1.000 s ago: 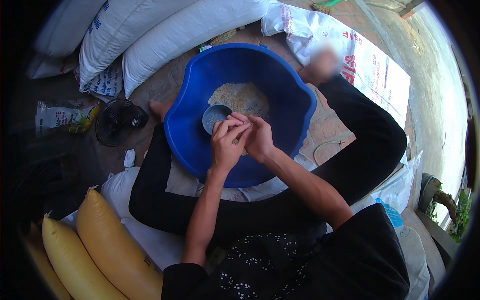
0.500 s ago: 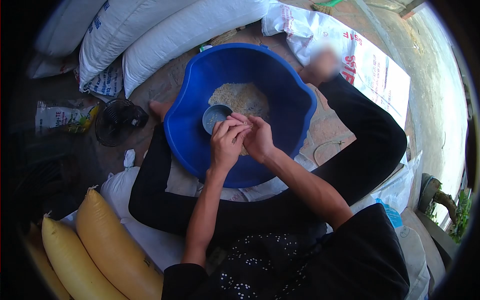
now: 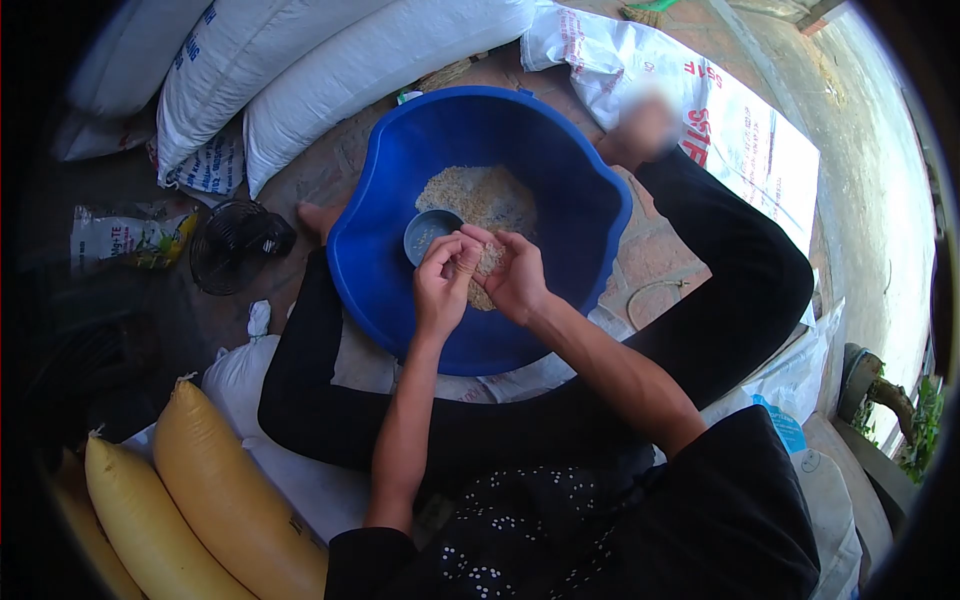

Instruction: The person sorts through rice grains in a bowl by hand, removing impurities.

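Observation:
My right hand (image 3: 519,285) is cupped palm up over the blue tub (image 3: 575,190), with a small heap of pale, rice-like grain (image 3: 490,259) in its palm. Beside it, my left hand (image 3: 437,292) has its fingers bent and drawn together at the edge of that palm; whatever is between its fingertips is too small to make out. Just beyond my left fingers, a grey-blue bowl (image 3: 418,240) with a few grains inside sits in the tub. More loose grain (image 3: 455,187) is spread over the tub's bottom, partly covered by my hands.
My crossed legs surround the tub. Full white sacks (image 3: 380,70) lie behind it, and yellow sacks (image 3: 225,480) stand at lower left. A black fan (image 3: 240,245) and a printed packet (image 3: 130,235) are at left. A flat white sack (image 3: 760,160) lies at right.
My left fingers have drawn back slightly and curled from over my right palm, uncovering the grain in it. The bowl and tub have stayed put.

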